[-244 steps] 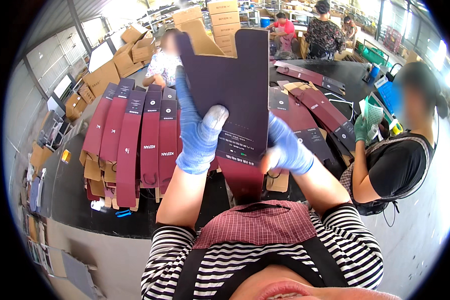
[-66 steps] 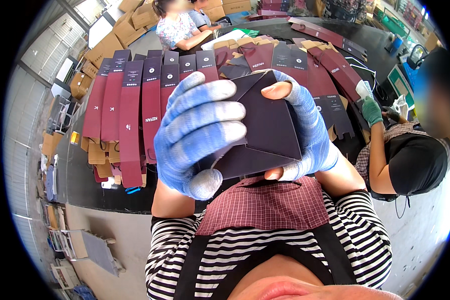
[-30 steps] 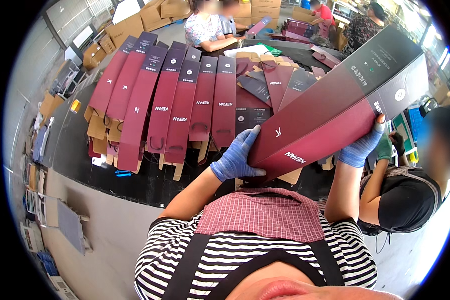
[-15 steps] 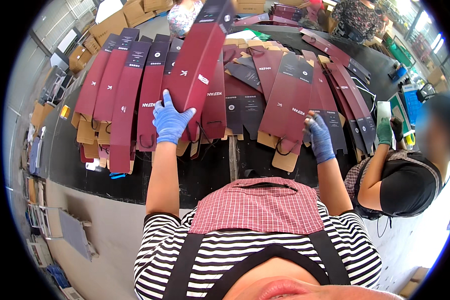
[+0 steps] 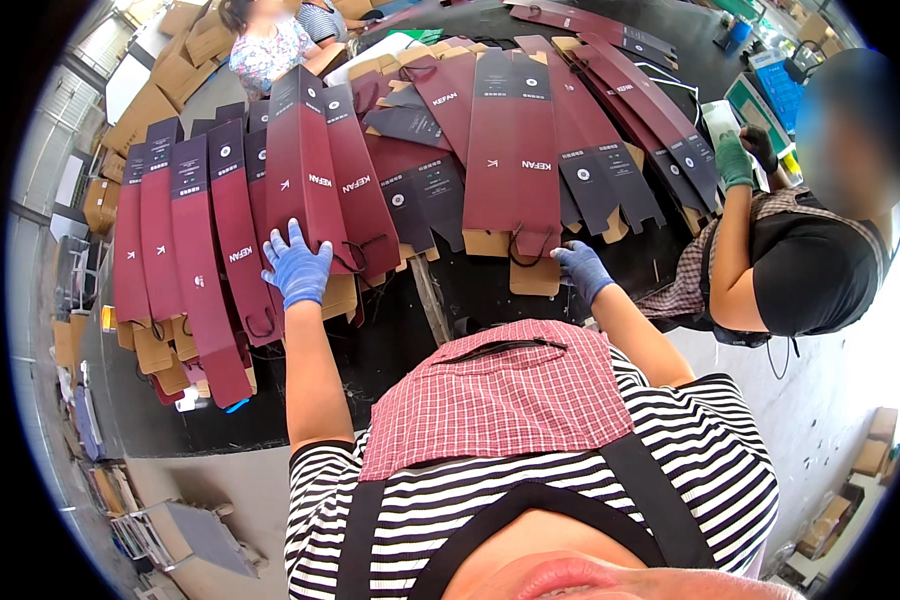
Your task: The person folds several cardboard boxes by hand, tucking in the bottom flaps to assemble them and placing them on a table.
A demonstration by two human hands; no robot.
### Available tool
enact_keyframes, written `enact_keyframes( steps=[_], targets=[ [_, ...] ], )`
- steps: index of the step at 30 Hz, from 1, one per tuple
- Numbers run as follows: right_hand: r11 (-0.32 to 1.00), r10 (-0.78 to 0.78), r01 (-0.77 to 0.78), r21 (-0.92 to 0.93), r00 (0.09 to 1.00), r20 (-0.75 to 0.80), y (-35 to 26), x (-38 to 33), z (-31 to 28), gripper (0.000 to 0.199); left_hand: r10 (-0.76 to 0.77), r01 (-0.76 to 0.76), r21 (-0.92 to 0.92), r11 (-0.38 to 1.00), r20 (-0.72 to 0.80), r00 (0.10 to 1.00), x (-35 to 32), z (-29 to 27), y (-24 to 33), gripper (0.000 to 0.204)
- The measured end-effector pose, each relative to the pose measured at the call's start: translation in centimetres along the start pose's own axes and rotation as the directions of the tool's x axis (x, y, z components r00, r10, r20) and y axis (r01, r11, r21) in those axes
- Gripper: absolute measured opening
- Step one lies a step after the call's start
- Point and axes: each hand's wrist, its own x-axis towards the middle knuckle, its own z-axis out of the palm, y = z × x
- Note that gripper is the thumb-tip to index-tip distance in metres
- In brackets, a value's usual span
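Note:
My left hand, in a blue glove with bare fingertips, lies with fingers spread against the lower end of a long maroon box with a dark top. This box stands opened out, leaning on a row of similar boxes. My right hand, also blue-gloved, is open, its outstretched fingertips at the lower right edge of a flattened maroon box. That flat box has a black cord handle and a brown cardboard flap at its near end. Whether the right fingertips pinch its edge is hard to see.
More flattened boxes overlap across the black table. At the right, a co-worker in green and dark gloves holds a pale item. Another person stands across the table. Cartons are stacked at the far left.
The maroon box in my left hand has come down from a raised tilt onto the row, and the left fingers have spread. My right hand has moved to the flattened box's lower edge. The view has shifted.

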Motion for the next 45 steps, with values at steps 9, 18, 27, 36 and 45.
enact_keyframes(
  steps=[9,18,27,36,45],
  targets=[
    [0.953,-0.147,0.071,0.294,0.959,0.243,-5.0,-4.3,0.0,0.049,0.548,-0.523,-0.736,0.43,-0.248,0.799,-3.5,3.1,6.9,0.059],
    [0.917,-0.319,0.188,0.35,0.875,0.365,-8.2,-13.0,1.0,0.061,0.595,0.672,-0.734,-0.098,0.498,0.63,-5.8,4.5,15.9,0.038],
    [0.95,-0.265,0.155,0.272,0.862,0.432,-4.4,-11.8,-0.3,0.062,0.58,0.372,-0.905,-0.209,0.191,0.792,-10.1,2.8,13.4,0.026],
    [0.867,-0.496,0.441,0.23,0.804,0.327,-11.3,-12.7,1.0,0.079,0.461,-0.159,-0.95,-0.268,-0.272,0.845,-13.9,0.5,9.6,0.028],
    [0.528,-0.847,0.778,0.34,0.458,0.268,-20.3,-15.9,4.9,0.084,0.716,-0.248,-0.947,-0.204,-0.317,0.622,-16.5,-1.3,9.3,0.044]
  ],
)
